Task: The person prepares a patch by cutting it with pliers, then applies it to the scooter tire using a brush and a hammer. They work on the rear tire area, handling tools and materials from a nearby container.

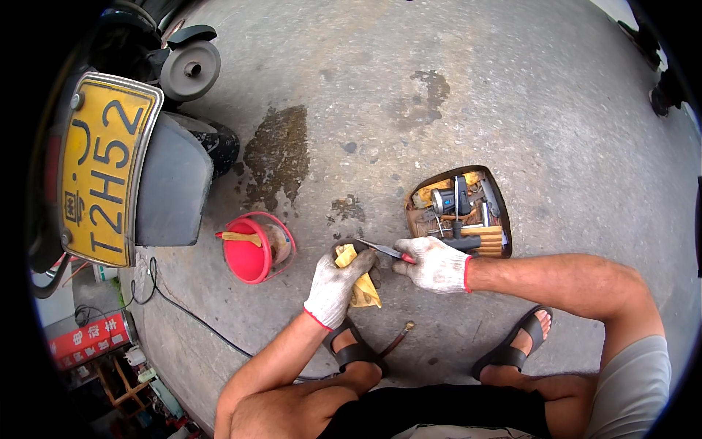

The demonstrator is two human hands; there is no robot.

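Note:
My left hand point(335, 284), in a white work glove with dirty fingers, is closed round a folded yellow cloth point(365, 293); one end sticks out above the fingers and the rest hangs below. My right hand point(436, 265), gloved alike, grips needle-nose pliers point(387, 250) by their red handle. The metal jaws of the pliers point left, over the fingertips of my left hand. Whether the jaws touch the cloth I cannot tell. Just beyond my right hand lies an open tool case point(504, 212) with screwdrivers, a torch-like grey tool and several other tools inside.
Left of my hands stands a red bucket point(248, 272) with a wooden-handled brush point(241, 238) across it. A motorcycle's rear point(172, 186) with a yellow plate fills the upper left. A black hose point(197, 314) runs over the concrete toward my sandalled feet. Wet patches point(278, 154) mark the ground.

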